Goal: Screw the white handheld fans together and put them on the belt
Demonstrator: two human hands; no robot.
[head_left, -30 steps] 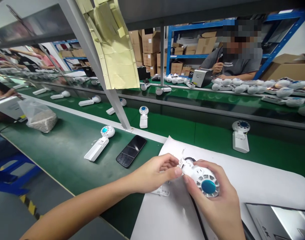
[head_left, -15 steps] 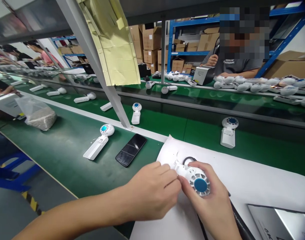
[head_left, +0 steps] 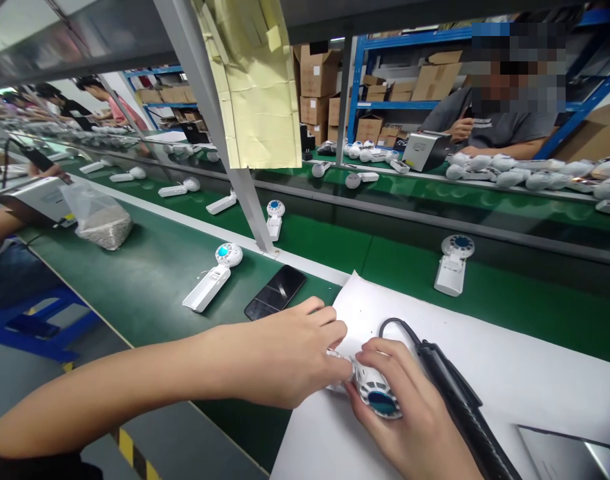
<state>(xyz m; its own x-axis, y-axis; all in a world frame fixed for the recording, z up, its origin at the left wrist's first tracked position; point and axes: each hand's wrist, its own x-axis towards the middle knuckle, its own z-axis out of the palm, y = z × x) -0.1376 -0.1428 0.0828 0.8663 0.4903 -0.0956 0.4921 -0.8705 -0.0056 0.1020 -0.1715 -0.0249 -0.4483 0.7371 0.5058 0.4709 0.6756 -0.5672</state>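
Observation:
Over the white sheet, my right hand is closed around the round head of a small white handheld fan with a blue centre disc. My left hand pinches the fan's handle end, close to the neck; its fingers cover most of that part. Beside my right hand lies a black stick-shaped tool with a looped cable. To the left of the sheet, a black phone rests on the green bench, and past it is another white fan with a blue disc.
More fans lie along the green conveyor, including one to the right. A clear bag of small parts sits at left. A grey post with yellow paper rises ahead. A person sits opposite behind piled fans.
Both hands have lowered slightly, and the fan head has tilted downward. My left hand now reaches over the handle end. The view has shifted, and more of the black tool shows.

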